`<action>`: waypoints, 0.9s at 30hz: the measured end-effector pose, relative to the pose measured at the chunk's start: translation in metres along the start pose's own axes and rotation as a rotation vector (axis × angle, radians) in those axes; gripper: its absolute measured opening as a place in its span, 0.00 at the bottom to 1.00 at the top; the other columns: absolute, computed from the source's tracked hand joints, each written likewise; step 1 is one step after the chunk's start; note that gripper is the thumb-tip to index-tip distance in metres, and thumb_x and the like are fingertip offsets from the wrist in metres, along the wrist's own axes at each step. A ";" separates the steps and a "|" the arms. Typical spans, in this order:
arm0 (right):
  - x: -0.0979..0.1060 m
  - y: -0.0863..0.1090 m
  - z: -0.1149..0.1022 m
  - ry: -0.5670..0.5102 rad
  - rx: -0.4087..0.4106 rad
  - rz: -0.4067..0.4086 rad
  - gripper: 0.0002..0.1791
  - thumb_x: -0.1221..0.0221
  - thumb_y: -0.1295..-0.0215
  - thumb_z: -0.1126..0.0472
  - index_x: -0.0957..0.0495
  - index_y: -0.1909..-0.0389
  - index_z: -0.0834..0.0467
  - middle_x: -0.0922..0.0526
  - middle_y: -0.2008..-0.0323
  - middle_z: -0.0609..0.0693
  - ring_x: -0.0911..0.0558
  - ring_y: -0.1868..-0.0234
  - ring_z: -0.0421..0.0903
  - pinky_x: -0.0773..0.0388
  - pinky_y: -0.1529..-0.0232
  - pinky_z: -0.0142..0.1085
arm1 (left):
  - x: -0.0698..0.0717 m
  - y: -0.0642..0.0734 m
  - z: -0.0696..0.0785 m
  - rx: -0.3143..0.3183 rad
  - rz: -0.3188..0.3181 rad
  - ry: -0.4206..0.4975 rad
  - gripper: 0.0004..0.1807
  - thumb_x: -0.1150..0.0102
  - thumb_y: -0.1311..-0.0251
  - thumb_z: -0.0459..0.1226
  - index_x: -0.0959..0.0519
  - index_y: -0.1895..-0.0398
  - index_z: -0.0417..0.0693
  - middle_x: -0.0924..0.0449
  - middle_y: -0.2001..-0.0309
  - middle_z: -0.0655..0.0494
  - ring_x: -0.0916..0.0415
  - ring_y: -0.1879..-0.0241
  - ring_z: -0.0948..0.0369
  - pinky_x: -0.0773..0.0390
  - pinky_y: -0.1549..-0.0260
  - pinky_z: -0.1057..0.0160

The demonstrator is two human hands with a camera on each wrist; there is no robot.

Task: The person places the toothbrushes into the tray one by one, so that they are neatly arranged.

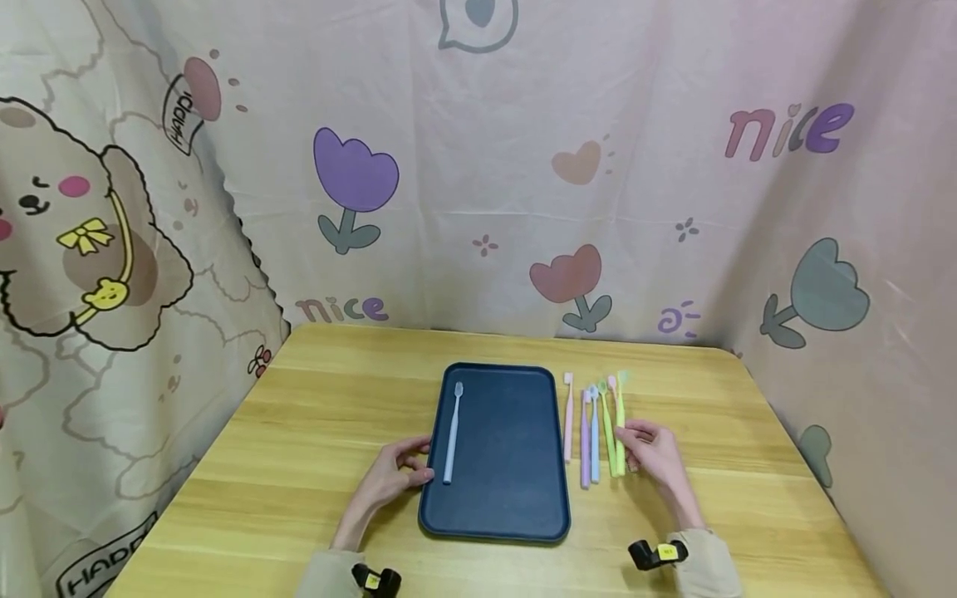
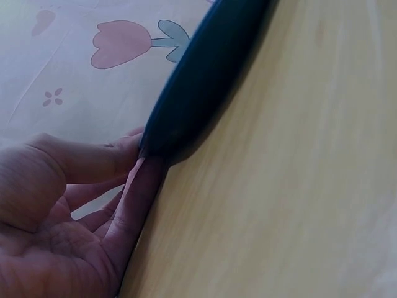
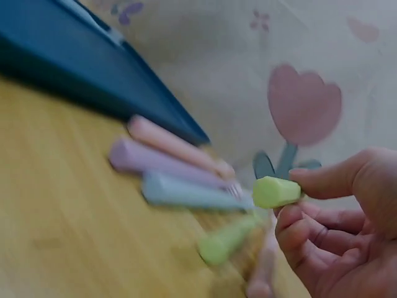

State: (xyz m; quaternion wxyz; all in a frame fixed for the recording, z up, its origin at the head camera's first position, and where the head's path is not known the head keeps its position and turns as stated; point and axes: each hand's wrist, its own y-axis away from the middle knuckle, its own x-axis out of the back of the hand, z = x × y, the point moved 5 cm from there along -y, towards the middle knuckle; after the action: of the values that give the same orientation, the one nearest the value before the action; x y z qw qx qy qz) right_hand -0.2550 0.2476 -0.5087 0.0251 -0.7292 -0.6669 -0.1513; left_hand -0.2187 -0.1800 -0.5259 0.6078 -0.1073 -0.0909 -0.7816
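Observation:
A dark blue tray [image 1: 497, 453] lies on the table with one pale blue toothbrush [image 1: 453, 436] along its left side. At the tray's left edge, my left hand [image 1: 392, 473] pinches the rim between thumb and fingers, as the left wrist view shows up close. My right hand [image 1: 654, 453] holds a yellow-green toothbrush [image 3: 273, 192] by its handle, thumb against fingers. Beside it lie a green toothbrush [image 1: 607, 432], a blue toothbrush [image 1: 595, 440], a purple toothbrush [image 1: 586, 444] and a pink toothbrush [image 1: 568, 419]. Another pink toothbrush [image 3: 263, 267] is partly hidden by the right hand.
The wooden table [image 1: 299, 432] carries the tray near its middle, with the loose toothbrushes close along the tray's right edge. A printed curtain [image 1: 463, 166] hangs behind the table and down both sides.

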 end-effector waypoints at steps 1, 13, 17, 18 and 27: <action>-0.004 0.001 -0.002 0.001 0.002 -0.009 0.23 0.39 0.32 0.64 0.28 0.42 0.76 0.18 0.71 0.43 0.27 0.81 0.34 0.27 0.79 0.27 | 0.000 0.000 0.000 0.001 0.002 -0.002 0.33 0.33 0.43 0.26 0.31 0.34 0.25 0.24 0.44 0.28 0.21 0.65 0.65 0.24 0.67 0.72; -0.063 0.012 -0.016 -0.009 0.053 -0.116 0.20 0.38 0.36 0.71 0.28 0.47 0.78 0.19 0.72 0.48 0.22 0.79 0.38 0.22 0.74 0.30 | 0.001 -0.001 0.000 -0.006 -0.008 -0.005 0.34 0.33 0.43 0.27 0.32 0.33 0.24 0.24 0.44 0.27 0.22 0.65 0.67 0.25 0.67 0.72; -0.082 0.016 -0.017 -0.020 0.062 -0.140 0.20 0.37 0.36 0.70 0.27 0.47 0.76 0.19 0.73 0.48 0.23 0.80 0.39 0.24 0.78 0.30 | 0.000 0.000 -0.001 -0.004 -0.012 0.000 0.34 0.33 0.43 0.27 0.33 0.33 0.24 0.24 0.44 0.28 0.22 0.65 0.66 0.25 0.67 0.72; -0.087 0.018 -0.019 -0.023 0.071 -0.147 0.21 0.37 0.36 0.70 0.28 0.46 0.76 0.18 0.72 0.48 0.23 0.80 0.39 0.24 0.79 0.30 | 0.000 0.000 -0.001 -0.002 -0.012 0.000 0.34 0.33 0.42 0.27 0.33 0.33 0.24 0.24 0.44 0.28 0.22 0.65 0.66 0.25 0.67 0.72; -0.127 0.024 -0.030 -0.014 0.153 -0.288 0.22 0.37 0.34 0.67 0.28 0.45 0.77 0.18 0.75 0.52 0.23 0.81 0.38 0.21 0.77 0.32 | -0.001 -0.001 0.000 0.014 0.003 -0.020 0.34 0.33 0.42 0.27 0.33 0.33 0.24 0.24 0.44 0.28 0.23 0.65 0.66 0.25 0.68 0.72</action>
State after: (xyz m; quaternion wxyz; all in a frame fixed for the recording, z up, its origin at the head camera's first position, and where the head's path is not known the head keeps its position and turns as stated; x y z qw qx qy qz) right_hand -0.2454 0.1152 -0.5084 0.0539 -0.6231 -0.7742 -0.0972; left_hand -0.2196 -0.1789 -0.5266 0.6086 -0.1112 -0.1022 -0.7790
